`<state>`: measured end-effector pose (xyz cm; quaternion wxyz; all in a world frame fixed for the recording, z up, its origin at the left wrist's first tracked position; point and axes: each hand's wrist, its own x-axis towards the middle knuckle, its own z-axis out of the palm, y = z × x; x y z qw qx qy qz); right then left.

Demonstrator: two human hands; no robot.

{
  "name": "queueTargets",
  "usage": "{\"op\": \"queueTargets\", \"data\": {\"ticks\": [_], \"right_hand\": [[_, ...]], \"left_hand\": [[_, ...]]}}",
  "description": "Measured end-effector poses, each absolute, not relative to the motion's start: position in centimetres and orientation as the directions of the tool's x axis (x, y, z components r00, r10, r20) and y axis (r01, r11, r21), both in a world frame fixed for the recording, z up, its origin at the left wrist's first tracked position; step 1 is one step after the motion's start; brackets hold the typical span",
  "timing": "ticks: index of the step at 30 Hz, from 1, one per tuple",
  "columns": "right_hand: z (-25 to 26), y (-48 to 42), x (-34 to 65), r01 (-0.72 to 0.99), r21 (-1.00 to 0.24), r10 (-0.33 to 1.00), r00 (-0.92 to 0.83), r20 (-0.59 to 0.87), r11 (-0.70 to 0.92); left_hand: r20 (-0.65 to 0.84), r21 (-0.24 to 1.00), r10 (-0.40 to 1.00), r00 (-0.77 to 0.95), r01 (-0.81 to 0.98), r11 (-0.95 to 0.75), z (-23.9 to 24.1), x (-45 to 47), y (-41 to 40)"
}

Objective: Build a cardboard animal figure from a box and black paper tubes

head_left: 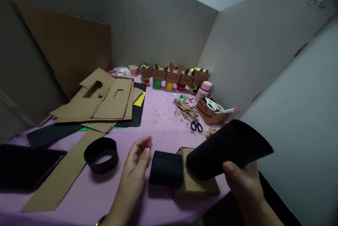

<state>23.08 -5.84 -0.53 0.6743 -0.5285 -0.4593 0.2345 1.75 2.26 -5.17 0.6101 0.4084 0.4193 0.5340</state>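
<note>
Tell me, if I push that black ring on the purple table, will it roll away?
Probably not: the black ring sits on its edge with its opening facing up, so it may slide across the table. It's likely light, being hollow and thin-walled. Squeezed, that thin wall might bend.

The head camera faces forward and down, near the table [157, 112].

Black rolled paper [229, 148] partly hides the right hand [245, 180]
</note>
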Motion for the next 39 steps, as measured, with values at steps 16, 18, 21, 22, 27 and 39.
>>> {"op": "queueTargets", "data": {"ticks": [16,18,21,22,27,39], "right_hand": [[-1.8,-6.2,23.1,0.364,-0.909,0.758,0.530,0.381,0.203],[-1.4,-6.1,22.6,0.386,-0.903,0.735,0.555,0.390,0.188],[-1.1,-6.2,21.9,0.413,-0.892,0.704,0.578,0.412,0.183],[-1.2,-6.3,21.7,0.419,-0.889,0.698,0.579,0.420,0.187],[-1.2,-6.7,21.1,0.395,-0.893,0.708,0.566,0.421,0.215],[-0.8,-6.1,20.4,0.452,-0.869,0.694,0.559,0.453,0.203]], "left_hand": [[-0.117,0.934,0.990,0.073,-0.332,0.135,-5.2,2.3,2.0],[-0.118,0.936,0.990,0.078,-0.325,0.137,-5.0,2.3,1.9],[-0.119,0.934,0.989,0.084,-0.328,0.140,-4.9,2.4,1.6],[-0.129,0.935,0.988,0.087,-0.322,0.151,-4.9,2.4,1.5],[-0.154,0.930,0.985,0.082,-0.325,0.172,-5.1,2.6,1.3],[-0.157,0.928,0.984,0.089,-0.327,0.177,-4.7,2.6,1.1]]}}
